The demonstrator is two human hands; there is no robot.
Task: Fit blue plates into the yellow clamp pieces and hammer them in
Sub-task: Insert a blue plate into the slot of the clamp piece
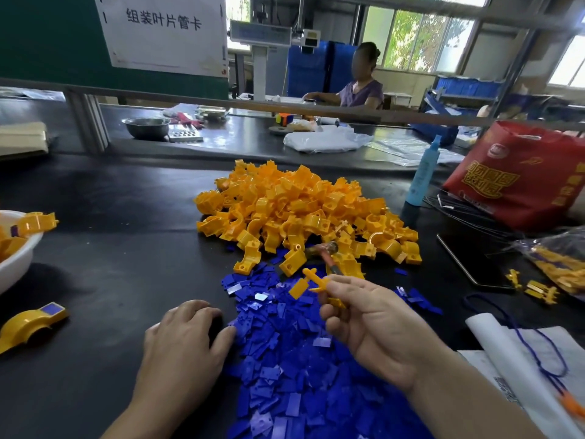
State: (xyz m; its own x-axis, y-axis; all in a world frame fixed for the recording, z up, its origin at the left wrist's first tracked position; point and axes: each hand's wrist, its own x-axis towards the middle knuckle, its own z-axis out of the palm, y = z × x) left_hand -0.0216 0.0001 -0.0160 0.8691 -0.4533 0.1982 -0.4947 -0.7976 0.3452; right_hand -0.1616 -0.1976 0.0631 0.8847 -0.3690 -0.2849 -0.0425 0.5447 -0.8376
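Observation:
A big heap of yellow clamp pieces [304, 213] lies mid-table. In front of it spreads a pile of small blue plates [285, 350]. A hammer [326, 251] lies at the heap's near edge, partly buried. My right hand [373, 331] is raised over the blue plates and pinches a thin yellow plastic sprue piece [316, 282] between thumb and fingers. My left hand [183, 340] rests palm down on the black table at the left edge of the blue pile, fingers loosely curled, holding nothing visible. One yellow clamp with a blue plate fitted [34, 321] lies at the left.
A white basin [15, 258] with fitted clamps stands at the left edge. A red bag [519, 175], a blue bottle [422, 175], a dark tablet [471, 261] and a bag of yellow scraps [560, 264] crowd the right. A person sits at the far bench.

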